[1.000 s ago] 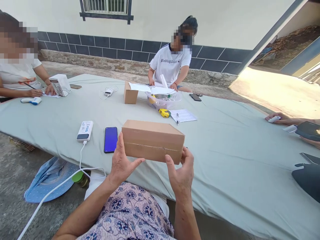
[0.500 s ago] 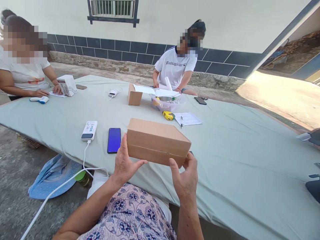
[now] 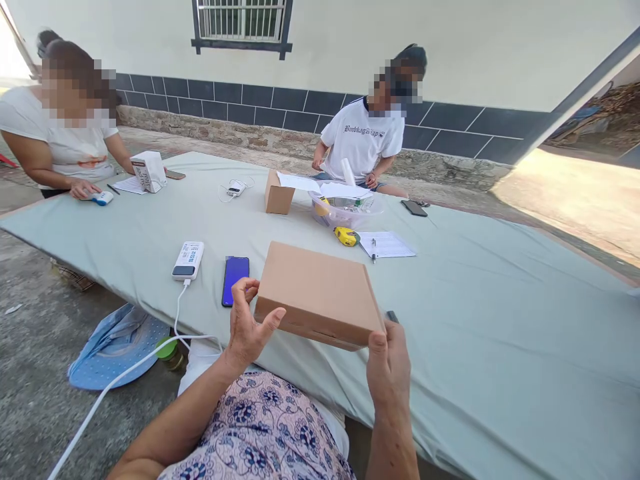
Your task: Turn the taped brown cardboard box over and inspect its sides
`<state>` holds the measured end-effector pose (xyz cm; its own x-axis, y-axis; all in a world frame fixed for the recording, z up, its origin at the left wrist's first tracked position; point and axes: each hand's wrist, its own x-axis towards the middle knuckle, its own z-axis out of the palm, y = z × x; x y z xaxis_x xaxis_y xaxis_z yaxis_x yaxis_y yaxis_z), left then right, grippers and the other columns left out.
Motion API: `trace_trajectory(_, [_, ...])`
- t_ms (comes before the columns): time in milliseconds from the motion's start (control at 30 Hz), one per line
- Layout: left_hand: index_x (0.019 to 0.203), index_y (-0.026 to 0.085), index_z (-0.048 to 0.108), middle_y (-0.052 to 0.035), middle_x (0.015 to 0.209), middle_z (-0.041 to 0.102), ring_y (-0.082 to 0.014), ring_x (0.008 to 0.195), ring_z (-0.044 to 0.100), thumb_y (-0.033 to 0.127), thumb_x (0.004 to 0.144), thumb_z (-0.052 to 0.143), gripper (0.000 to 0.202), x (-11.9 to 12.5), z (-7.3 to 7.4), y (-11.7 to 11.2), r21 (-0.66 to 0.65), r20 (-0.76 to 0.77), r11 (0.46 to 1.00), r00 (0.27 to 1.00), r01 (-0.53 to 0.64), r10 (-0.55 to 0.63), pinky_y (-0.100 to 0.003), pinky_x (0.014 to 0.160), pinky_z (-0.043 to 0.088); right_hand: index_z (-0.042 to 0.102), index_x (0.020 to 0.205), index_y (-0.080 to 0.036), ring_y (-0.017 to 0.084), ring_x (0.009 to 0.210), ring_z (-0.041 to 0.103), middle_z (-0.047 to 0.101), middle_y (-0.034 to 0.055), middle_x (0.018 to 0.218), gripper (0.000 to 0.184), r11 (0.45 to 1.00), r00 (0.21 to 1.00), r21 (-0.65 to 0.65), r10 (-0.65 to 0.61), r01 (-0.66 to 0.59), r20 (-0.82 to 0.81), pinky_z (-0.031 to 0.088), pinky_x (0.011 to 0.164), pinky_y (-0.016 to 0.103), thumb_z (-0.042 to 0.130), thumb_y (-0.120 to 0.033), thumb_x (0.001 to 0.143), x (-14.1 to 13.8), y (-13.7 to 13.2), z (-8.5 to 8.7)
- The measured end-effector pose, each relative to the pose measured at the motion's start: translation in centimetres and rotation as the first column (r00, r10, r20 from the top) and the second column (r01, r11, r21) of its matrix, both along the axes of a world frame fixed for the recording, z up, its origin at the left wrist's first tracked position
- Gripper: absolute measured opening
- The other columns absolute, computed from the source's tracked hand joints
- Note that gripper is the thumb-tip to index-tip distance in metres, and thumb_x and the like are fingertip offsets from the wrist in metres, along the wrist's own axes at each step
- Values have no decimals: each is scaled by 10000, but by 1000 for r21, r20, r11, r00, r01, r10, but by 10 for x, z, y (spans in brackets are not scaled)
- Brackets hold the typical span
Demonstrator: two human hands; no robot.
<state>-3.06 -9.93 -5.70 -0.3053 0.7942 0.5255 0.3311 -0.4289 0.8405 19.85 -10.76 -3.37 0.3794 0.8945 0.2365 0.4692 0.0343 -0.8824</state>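
Note:
I hold a plain brown cardboard box [image 3: 320, 290] in both hands just above the near edge of the table [image 3: 475, 293], which is covered in pale green cloth. The box is tipped so its broad top faces me. My left hand [image 3: 246, 327] grips its left end with thumb and fingers. My right hand [image 3: 390, 363] holds the near right corner. A small dark object [image 3: 393, 316] lies on the cloth just behind my right hand.
A phone with a blue screen [image 3: 235, 279] and a white power bank [image 3: 189, 260] with a cable lie left of the box. Farther off are a small brown box [image 3: 278, 195], a clear bowl [image 3: 345, 208], a yellow tape measure [image 3: 346, 235] and papers [image 3: 387, 244]. Two people sit at the table's far side.
I have tilted the box's top toward me and lowered it slightly. My right hand slid to the near right corner. The view has shifted left.

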Motion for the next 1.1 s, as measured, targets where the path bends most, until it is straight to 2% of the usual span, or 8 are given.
trace_trajectory(100, [1364, 201, 432, -134, 1202, 590, -261, 1077, 649, 588, 862, 684, 682, -1, 5, 0, -14, -69, 998, 996, -58, 57, -424, 931, 570, 569, 1149, -202, 326, 978, 625, 689, 126, 1083, 869, 1000, 1000, -17, 1, -1, -3, 447, 805, 406, 397, -957, 755, 0, 3, -7])
trace_trajectory(200, [1354, 201, 502, -146, 1255, 596, -284, 1150, 612, 521, 883, 682, 598, 1, 9, 0, 4, -158, 994, 981, -111, 111, -438, 968, 547, 564, 1200, -188, 341, 1015, 638, 688, 155, 1157, 877, 999, 1000, -33, 12, -11, 11, 473, 829, 426, 505, -921, 722, 1, 6, -13])
trace_trajectory(400, [1398, 201, 484, -153, 1304, 599, -302, 1231, 595, 497, 879, 715, 641, 5, 5, 1, 13, -219, 993, 968, -121, 121, -463, 1036, 523, 558, 1309, -192, 356, 1100, 655, 674, 176, 1292, 830, 1000, 999, -8, 18, -17, 35, 510, 924, 480, 597, -816, 764, -1, 8, -19])
trace_trajectory(600, [1431, 189, 450, -173, 1312, 608, -335, 1244, 617, 564, 782, 813, 832, 6, 2, 4, 5, -280, 980, 941, -198, 191, -497, 1024, 539, 454, 1476, -197, 375, 1191, 657, 600, 199, 1455, 1021, 999, 999, -23, 48, -48, -8, 518, 1021, 546, 710, -787, 683, -11, 8, -22])
trace_trajectory(900, [1454, 176, 405, -221, 1352, 608, -413, 1264, 631, 685, 602, 886, 1103, 7, -5, 8, -35, -369, 959, 895, -283, 250, -570, 986, 558, 425, 1472, -203, 380, 1330, 578, 552, 204, 1494, 1019, 999, 999, -13, 52, -52, -5, 484, 1089, 567, 785, -711, 665, -23, 6, -24])
trace_trajectory(1100, [1475, 206, 371, -212, 1383, 572, -405, 1322, 592, 648, 647, 882, 1068, 10, -6, 6, -34, -339, 967, 913, -254, 228, -575, 1019, 540, 410, 1469, -217, 362, 1308, 586, 543, 190, 1487, 1017, 999, 999, -5, 41, -41, -19, 509, 1063, 529, 813, -685, 661, -28, 8, -27])
